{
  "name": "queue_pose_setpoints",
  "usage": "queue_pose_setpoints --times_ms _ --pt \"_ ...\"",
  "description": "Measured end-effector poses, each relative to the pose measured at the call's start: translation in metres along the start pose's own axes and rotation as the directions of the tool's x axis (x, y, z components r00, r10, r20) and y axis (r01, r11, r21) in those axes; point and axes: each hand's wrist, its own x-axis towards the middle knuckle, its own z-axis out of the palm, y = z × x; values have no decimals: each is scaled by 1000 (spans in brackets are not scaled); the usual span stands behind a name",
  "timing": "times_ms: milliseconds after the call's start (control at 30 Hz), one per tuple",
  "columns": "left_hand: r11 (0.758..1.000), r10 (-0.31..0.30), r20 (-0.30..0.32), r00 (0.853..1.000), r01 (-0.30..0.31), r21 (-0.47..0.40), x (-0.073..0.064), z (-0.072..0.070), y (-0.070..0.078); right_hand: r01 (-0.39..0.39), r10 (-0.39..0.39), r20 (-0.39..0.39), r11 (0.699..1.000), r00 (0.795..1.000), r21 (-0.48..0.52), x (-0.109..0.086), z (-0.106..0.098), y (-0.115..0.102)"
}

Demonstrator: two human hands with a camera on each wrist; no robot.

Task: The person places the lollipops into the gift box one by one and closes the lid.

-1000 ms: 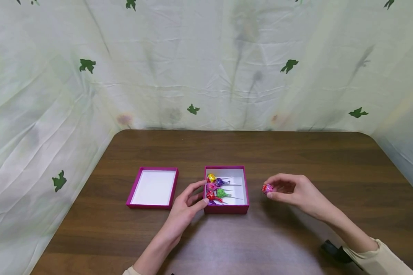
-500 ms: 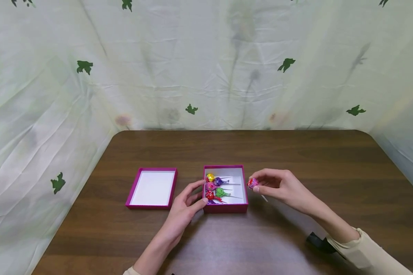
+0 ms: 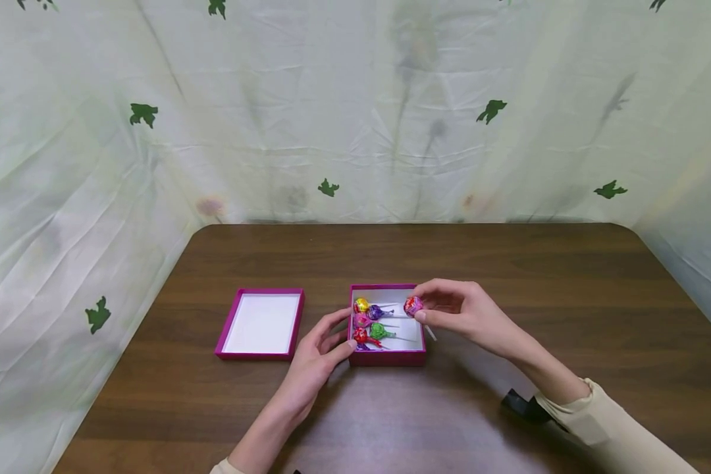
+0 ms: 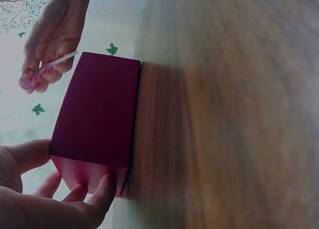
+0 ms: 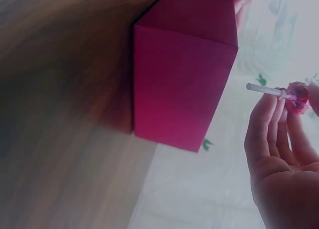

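Observation:
Near the middle of the table, in the head view, an open magenta box point(image 3: 387, 357) with a white inside holds several wrapped lollipops point(image 3: 382, 331), their heads mostly toward its left side. My left hand point(image 3: 320, 352) touches the box's left side; in the left wrist view its fingertips point(image 4: 106, 184) rest against the wall. My right hand point(image 3: 471, 313) pinches a red and pink wrapped lollipop point(image 3: 413, 306) by its head, over the box's right rim. In the right wrist view that lollipop's white stick point(image 5: 262, 89) points toward the box.
A magenta lid point(image 3: 261, 322) with a white inside lies upturned to the left of the box. The brown wooden table point(image 3: 385, 257) meets a pale curtain point(image 3: 367, 118) with green leaf shapes behind it. A black strap point(image 3: 527, 406) sits at the right sleeve.
My right hand has carried the lollipop leftward, from beside the box to over its right rim. The left hand has stayed against the box.

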Motion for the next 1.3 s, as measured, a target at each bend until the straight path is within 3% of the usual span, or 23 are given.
queue_pose_setpoints --times_ms 400,733,900,1100,1200,1300 --pt "1000 -19 8 1000 19 -4 0 -1 1 46 -48 61 998 997 48 26 22 4" --pt "1000 8 14 1000 -8 -2 0 0 0 -1 29 222 992 975 -126 43 32 7" --pt "1000 10 16 1000 -10 3 0 -1 0 29 53 339 973 939 -231 53 31 6" --pt "1000 -5 21 1000 5 3 0 -2 0 68 75 466 957 882 -283 67 30 4" --pt "1000 -3 23 1000 3 2 0 -2 -1 72 100 500 947 860 -313 71 32 4" --pt "1000 9 22 1000 -9 -4 0 -2 -1 68 128 508 935 852 -348 74 37 5"
